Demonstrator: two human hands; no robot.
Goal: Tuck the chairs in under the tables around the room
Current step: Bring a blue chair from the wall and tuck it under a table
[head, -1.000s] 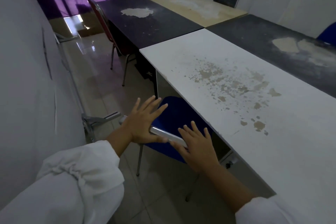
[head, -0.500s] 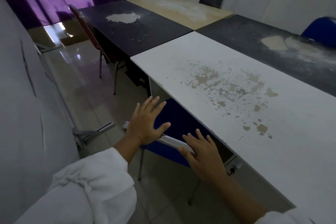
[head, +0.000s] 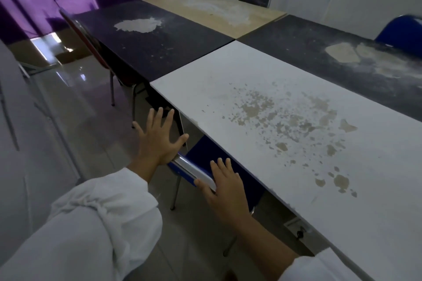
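Blue chair [head: 205,155] touched by two flat hands at the white table's [head: 296,143] edge.
Head view: the left hand [head: 157,141], at 8 o'clock, is laid on the chair's chrome rail, fingers spread, nothing grasped; the right hand [head: 226,187], at 6 o'clock, is likewise flat; the seat is tucked beneath the tabletop.
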